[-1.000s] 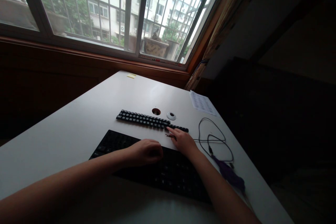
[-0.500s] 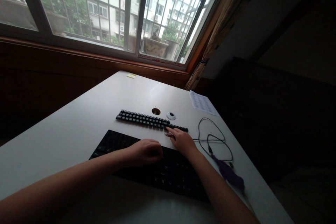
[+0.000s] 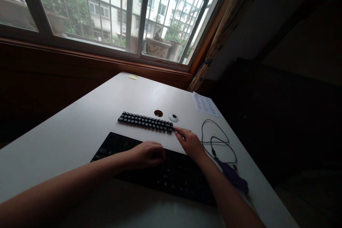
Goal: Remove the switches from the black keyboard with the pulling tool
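My left hand (image 3: 148,154) is curled over the black keyboard (image 3: 171,181); its fingertips are turned away, so I cannot see what is inside it. The keyboard lies across the near part of the desk, partly under both forearms. Beyond it, black keycaps (image 3: 145,121) are set out in several close rows. My right hand (image 3: 190,144) reaches to the right end of these rows. Its thumb and index finger are close together by the last keycaps, and whatever is between them is too small to make out. The hand covers most of the keycaps farther right.
A looped black cable (image 3: 218,141) and a dark purple cloth-like item (image 3: 233,176) lie at the right. Behind the keycaps are a round desk hole (image 3: 158,113) and its grey cover (image 3: 174,118). A printed sheet (image 3: 205,104) and yellow sticky notes (image 3: 133,77) lie farther back.
My right hand has moved a little right, and its fingers have drawn together. A keycap shows where its fingertip was. The thin tool seen under that hand is out of sight. My left hand stays put.
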{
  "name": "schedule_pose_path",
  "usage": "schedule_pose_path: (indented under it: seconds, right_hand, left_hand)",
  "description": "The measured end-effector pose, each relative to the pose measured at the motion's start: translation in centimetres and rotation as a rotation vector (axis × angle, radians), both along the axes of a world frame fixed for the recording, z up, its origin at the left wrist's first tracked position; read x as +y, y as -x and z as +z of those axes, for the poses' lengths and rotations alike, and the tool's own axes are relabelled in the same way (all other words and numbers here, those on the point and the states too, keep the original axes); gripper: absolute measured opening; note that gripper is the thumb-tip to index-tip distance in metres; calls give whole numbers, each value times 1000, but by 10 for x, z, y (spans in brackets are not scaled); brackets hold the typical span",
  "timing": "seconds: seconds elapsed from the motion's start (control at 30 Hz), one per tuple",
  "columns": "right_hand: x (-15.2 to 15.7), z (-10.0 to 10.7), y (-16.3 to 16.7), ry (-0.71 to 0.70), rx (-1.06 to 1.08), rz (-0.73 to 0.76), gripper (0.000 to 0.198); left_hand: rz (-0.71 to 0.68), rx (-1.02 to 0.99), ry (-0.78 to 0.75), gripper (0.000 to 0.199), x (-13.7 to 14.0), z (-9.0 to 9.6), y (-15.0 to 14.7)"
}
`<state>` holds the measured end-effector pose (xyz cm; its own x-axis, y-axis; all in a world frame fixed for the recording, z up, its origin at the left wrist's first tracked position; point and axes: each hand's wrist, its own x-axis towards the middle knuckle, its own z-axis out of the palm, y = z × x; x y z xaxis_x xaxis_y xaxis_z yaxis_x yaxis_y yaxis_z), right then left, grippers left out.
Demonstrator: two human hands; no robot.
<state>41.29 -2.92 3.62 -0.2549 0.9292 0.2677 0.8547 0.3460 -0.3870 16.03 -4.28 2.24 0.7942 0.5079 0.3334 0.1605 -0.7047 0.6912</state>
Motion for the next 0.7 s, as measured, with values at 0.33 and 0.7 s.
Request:
schedule_pose_path:
  seconds: [0.33, 0.7]
  right_hand:
    - [-34, 9, -12, 47, 500, -222, 31]
    - [-73, -1, -56, -183, 773, -372, 33]
  left_hand:
    - [-16, -6, 18, 8, -1, 3, 0]
    - [-11, 29, -3, 8, 0, 3, 0]
